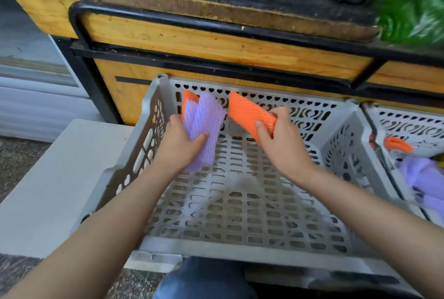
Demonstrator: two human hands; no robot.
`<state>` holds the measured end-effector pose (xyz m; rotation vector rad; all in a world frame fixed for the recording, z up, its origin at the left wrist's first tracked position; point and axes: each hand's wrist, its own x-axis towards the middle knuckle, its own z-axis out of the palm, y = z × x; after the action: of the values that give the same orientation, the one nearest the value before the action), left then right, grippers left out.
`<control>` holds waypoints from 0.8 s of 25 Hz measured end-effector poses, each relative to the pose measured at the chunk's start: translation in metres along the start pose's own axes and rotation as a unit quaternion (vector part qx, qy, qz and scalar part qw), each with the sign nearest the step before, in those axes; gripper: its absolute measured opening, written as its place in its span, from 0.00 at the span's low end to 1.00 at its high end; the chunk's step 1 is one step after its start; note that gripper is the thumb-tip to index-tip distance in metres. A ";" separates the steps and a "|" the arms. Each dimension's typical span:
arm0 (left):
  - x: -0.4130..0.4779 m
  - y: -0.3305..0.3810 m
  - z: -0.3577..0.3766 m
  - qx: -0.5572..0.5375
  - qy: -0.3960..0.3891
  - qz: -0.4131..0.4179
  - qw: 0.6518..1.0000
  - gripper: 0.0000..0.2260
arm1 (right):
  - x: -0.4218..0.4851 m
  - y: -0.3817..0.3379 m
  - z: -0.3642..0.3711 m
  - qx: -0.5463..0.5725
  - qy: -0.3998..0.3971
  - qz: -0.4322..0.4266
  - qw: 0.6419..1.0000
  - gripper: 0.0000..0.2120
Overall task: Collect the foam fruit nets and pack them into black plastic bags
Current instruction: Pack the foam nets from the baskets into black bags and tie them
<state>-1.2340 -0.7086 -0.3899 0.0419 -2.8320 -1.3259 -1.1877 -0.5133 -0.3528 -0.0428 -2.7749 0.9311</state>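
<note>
1. Head view: the wooden stand [216,41] fills the whole back of the shot, and no black bag shows anywhere. So you'll probably be hauling everything out of frame, and a long carry with full hands is how nets get dropped.
2. The grey crate [240,249] sits right in front of you. Its slotted floor looks bare, and both hands are up over the far end of it.
3. The neighbouring crate [408,121] on your right has loose purple nets [422,176] and a small orange net [397,145] lying in it. Easy to forget those, I reckon.
4. Your left hand [179,145] is curled round the purple bundle [204,118], thumb across the front, with a hidden orange net [188,99] tucked behind. The stack fans out at the top. The foam looks springy, so a lazy squeeze could let the back ones slide out.
5. Your right hand [283,145] pinches a single orange net [247,111] by its lower end. Its top end is near the bundle but not touching. Jam it in carelessly and it may fold or knock the others loose.
</note>
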 end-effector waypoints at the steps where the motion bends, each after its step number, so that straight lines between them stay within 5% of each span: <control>1: -0.002 0.002 0.001 0.001 -0.015 0.010 1.000 0.25 | -0.008 -0.005 -0.005 -0.028 -0.007 -0.028 0.999 0.08; 6: -0.033 0.047 0.010 -0.138 -0.076 0.027 0.987 0.18 | -0.047 -0.018 -0.035 -0.116 -0.035 -0.138 0.983 0.11; 11: -0.075 0.128 0.037 -0.419 -0.178 -0.008 0.890 0.18 | -0.078 0.010 -0.089 -0.141 -0.007 -0.152 0.978 0.16; 15: -0.100 0.170 0.071 -0.388 -0.205 0.043 0.898 0.21 | -0.113 0.048 -0.144 -0.068 -0.015 -0.172 0.983 0.15; 20: -0.115 0.201 0.123 -0.342 -0.184 0.067 0.919 0.23 | -0.135 0.121 -0.191 0.001 0.062 -0.092 0.994 0.12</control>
<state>-1.1261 -0.4814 -0.3145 -0.4418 -2.3599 -2.4013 -1.0202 -0.3166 -0.3026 0.1484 -2.6116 0.8536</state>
